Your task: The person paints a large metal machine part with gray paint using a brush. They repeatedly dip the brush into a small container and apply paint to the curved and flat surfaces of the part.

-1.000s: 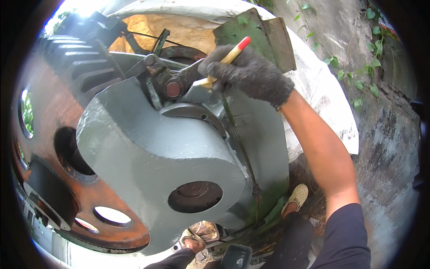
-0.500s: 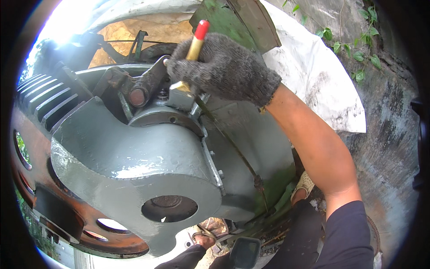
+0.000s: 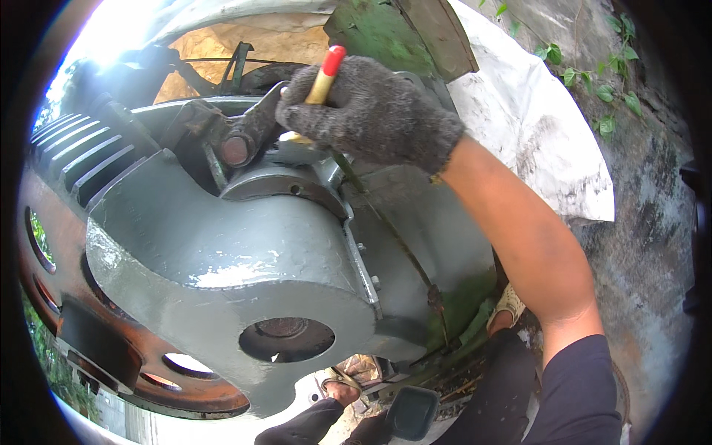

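My right hand [image 3: 374,111], in a dark grey knit glove, is closed round a paintbrush. The paintbrush [image 3: 321,83] has a pale wooden handle with a red end that points up; its lower end comes out below my fingers and its bristles cannot be made out. The hand is over the collar of a large machine casing [image 3: 230,237] coated in glossy grey paint. Close by are a dark linkage with a round rusty pin [image 3: 236,150] and a thin rod [image 3: 404,248] slanting down the casing. My left hand is not in view.
A rusty slotted wheel [image 3: 111,337] and grey fins [image 3: 81,159] are at the left. White sheeting [image 3: 530,141] drapes behind, near a stained wall [image 3: 641,230]. A dark squarish container [image 3: 413,412] shows at the bottom, near my legs and sandalled feet.
My right hand, still gripping the paintbrush, has shifted very slightly over the collar, and the brush's lower end has moved a little. The whole view has drifted slightly, mostly rightward.
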Action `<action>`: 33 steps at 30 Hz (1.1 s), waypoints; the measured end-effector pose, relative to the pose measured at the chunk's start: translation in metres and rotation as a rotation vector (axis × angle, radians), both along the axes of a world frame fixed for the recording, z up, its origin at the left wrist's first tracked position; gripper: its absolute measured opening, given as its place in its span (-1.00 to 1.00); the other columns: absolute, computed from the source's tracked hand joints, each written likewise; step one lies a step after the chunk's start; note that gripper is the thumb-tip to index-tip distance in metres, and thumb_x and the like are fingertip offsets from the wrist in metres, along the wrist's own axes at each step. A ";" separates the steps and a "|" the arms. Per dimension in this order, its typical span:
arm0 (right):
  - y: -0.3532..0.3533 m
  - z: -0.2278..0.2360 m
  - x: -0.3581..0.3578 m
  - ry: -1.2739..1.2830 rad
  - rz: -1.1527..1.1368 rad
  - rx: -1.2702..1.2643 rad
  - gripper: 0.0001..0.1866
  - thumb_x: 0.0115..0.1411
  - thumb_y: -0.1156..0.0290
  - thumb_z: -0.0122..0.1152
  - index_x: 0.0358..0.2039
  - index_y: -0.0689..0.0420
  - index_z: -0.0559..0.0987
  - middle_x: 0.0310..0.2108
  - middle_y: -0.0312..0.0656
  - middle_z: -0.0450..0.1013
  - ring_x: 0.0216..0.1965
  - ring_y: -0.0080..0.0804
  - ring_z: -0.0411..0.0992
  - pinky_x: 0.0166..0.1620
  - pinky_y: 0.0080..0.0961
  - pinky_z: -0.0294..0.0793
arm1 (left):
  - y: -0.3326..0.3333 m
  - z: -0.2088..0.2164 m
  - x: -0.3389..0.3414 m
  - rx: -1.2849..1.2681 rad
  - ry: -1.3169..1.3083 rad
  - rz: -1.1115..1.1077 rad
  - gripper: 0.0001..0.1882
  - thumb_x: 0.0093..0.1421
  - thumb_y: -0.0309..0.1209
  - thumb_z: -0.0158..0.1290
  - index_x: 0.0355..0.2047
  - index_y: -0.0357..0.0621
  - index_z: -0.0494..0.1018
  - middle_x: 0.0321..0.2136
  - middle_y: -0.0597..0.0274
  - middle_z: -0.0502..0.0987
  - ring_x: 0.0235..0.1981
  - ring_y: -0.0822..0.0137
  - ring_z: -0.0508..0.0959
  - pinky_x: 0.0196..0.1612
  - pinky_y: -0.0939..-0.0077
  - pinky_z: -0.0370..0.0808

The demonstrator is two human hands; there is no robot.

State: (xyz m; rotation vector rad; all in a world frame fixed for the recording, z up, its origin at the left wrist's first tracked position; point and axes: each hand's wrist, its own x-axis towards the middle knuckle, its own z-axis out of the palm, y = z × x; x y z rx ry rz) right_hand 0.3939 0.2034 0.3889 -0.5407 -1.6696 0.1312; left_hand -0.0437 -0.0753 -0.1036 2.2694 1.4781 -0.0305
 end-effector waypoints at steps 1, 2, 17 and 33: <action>-0.006 -0.001 0.009 -0.046 -0.068 0.006 -0.66 0.39 0.08 0.33 -0.18 0.14 0.72 -0.43 -0.19 0.61 -0.40 -0.43 0.57 -0.23 -0.37 0.57 | 0.016 0.023 0.031 -0.112 -0.011 0.089 -0.69 0.32 -0.24 0.05 -0.08 -0.20 0.56 -0.32 -0.21 0.66 -0.30 -0.22 0.66 -0.23 -0.09 0.57; -0.009 -0.001 0.007 -0.044 -0.087 0.018 -0.66 0.38 0.08 0.33 -0.18 0.13 0.72 -0.43 -0.18 0.61 -0.39 -0.42 0.57 -0.23 -0.36 0.57 | 0.015 0.042 0.040 -0.225 0.006 0.222 -0.69 0.33 -0.23 0.05 -0.10 -0.20 0.56 -0.32 -0.22 0.66 -0.29 -0.23 0.66 -0.22 -0.09 0.57; -0.010 -0.027 -0.022 0.027 -0.165 0.154 -0.76 0.39 0.25 0.37 -0.12 0.15 0.73 -0.29 -0.21 0.67 -0.26 -0.47 0.63 -0.18 -0.47 0.62 | 0.015 0.069 0.046 -0.402 0.196 0.132 -0.52 0.40 -0.07 0.04 0.19 -0.04 0.52 -0.01 0.07 0.69 -0.03 0.02 0.71 0.04 0.12 0.58; -0.023 -0.036 -0.039 0.180 -0.167 0.175 -0.77 0.36 0.32 0.37 -0.13 0.22 0.73 -0.23 -0.09 0.68 -0.21 -0.29 0.67 -0.13 -0.37 0.62 | 0.011 0.050 0.038 -0.326 0.207 0.049 -0.64 0.39 -0.23 0.02 0.10 -0.10 0.54 -0.08 0.00 0.69 -0.14 -0.03 0.72 -0.07 0.09 0.62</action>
